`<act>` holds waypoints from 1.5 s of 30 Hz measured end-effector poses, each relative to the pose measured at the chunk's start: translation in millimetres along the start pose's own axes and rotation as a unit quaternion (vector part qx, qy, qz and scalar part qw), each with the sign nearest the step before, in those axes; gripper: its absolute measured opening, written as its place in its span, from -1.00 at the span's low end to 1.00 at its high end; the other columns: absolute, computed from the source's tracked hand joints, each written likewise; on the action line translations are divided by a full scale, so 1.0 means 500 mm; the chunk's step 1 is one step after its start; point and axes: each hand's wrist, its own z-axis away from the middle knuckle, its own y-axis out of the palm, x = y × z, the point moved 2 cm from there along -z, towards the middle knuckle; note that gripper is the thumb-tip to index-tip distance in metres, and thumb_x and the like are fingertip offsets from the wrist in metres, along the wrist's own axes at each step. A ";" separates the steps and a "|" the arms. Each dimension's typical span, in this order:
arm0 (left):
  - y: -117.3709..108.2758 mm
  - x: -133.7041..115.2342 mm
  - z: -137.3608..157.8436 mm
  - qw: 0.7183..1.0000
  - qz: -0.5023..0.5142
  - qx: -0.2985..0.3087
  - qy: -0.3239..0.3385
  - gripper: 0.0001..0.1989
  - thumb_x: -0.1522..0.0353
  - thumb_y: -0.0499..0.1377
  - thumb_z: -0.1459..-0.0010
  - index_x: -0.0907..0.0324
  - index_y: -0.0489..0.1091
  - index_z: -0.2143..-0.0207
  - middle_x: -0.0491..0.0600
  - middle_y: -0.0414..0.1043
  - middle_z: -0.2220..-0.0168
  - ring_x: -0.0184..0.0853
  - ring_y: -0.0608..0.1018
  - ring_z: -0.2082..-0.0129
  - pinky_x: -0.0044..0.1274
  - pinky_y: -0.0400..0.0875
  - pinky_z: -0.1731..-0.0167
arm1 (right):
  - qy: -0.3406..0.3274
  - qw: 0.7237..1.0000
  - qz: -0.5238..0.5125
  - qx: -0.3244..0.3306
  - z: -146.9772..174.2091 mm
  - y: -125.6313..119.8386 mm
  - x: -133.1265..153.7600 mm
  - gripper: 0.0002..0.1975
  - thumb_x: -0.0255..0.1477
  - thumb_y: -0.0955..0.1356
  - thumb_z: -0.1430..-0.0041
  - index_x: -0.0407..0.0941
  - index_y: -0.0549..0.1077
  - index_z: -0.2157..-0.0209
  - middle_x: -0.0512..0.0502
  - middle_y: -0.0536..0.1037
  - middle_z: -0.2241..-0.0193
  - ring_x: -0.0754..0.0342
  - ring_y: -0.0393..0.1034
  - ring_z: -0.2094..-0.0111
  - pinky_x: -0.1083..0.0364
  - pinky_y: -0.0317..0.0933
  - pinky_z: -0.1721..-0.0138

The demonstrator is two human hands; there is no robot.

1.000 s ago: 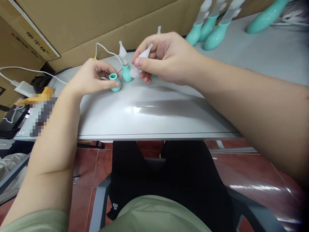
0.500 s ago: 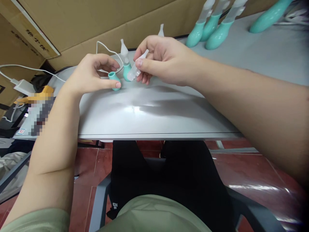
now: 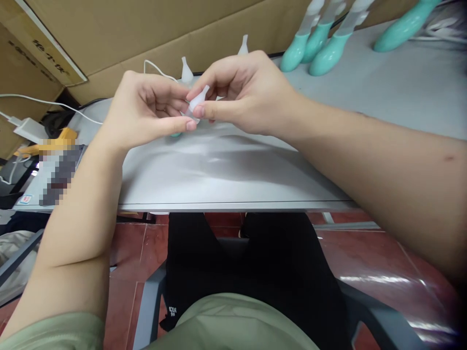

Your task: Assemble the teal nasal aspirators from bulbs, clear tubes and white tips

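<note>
Nozzle piece: the white nozzle piece point(image 3: 199, 99) is at eleven o'clock from the centre of the view, between the two hands above the table point(image 3: 219, 180), its narrow tip leaning toward one o'clock.
Right hand: the right hand point(image 3: 251, 92) pinches that piece between thumb and forefinger; the grip on its side probably leaves both the tip and the lower end free.
Left hand: the left hand point(image 3: 146, 109) is at ten o'clock, thumb and fingers curved around the lower, clear body point(image 3: 191, 115), likely to steady it. I cannot tell whether these fingers press on it.
Turquoise bulb: a sliver of a turquoise bulb point(image 3: 176, 134) shows below the left thumb; the hand hides the rest, so whether it is touched is unclear.
Tips behind: a second white tip point(image 3: 187, 70) rises at eleven o'clock, just behind the fingers, and a third white tip point(image 3: 243, 44) at twelve, partly covered by the right hand.
Cluster: three bulb units point(image 3: 316, 46) sit close together at one o'clock, nozzles up, perhaps grouped there to leave the front free for the hands.
Lone bulb: another bulb point(image 3: 404, 29) leans at two o'clock, well apart from them.
Back edge: cardboard point(image 3: 138, 29) stands behind the table.
</note>
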 end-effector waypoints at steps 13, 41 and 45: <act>-0.031 0.003 0.002 0.992 -0.048 0.077 -0.082 -0.60 0.00 0.77 -0.32 0.09 0.85 0.14 -0.02 0.79 0.32 -0.24 0.62 0.34 -0.31 0.68 0.27 | 0.036 0.997 0.073 -0.018 -0.008 0.012 0.018 -0.75 -0.66 0.71 -0.34 0.03 0.87 0.18 0.03 0.84 0.24 0.08 0.72 0.14 0.19 0.64 0.04; -0.055 -0.027 -0.003 0.997 0.008 0.017 -0.080 -0.67 0.33 0.66 -0.16 0.37 0.74 0.14 -0.10 0.79 0.30 -0.51 0.73 0.33 -0.57 0.71 0.18 | 0.036 0.961 0.212 0.176 0.014 0.070 -0.006 -0.73 -0.64 0.56 -0.39 -0.05 0.79 -0.01 -0.07 0.86 0.11 -0.13 0.76 0.00 -0.08 0.63 -0.19; -0.054 -0.022 -0.003 0.996 0.024 0.016 -0.089 -0.65 0.36 0.73 -0.11 0.36 0.75 0.17 -0.08 0.79 0.27 -0.50 0.78 0.31 -0.68 0.66 0.25 | 0.048 0.952 0.226 0.200 0.015 0.072 -0.015 -0.71 -0.64 0.56 -0.33 -0.04 0.78 0.00 -0.06 0.87 0.12 -0.16 0.79 -0.01 -0.09 0.60 -0.17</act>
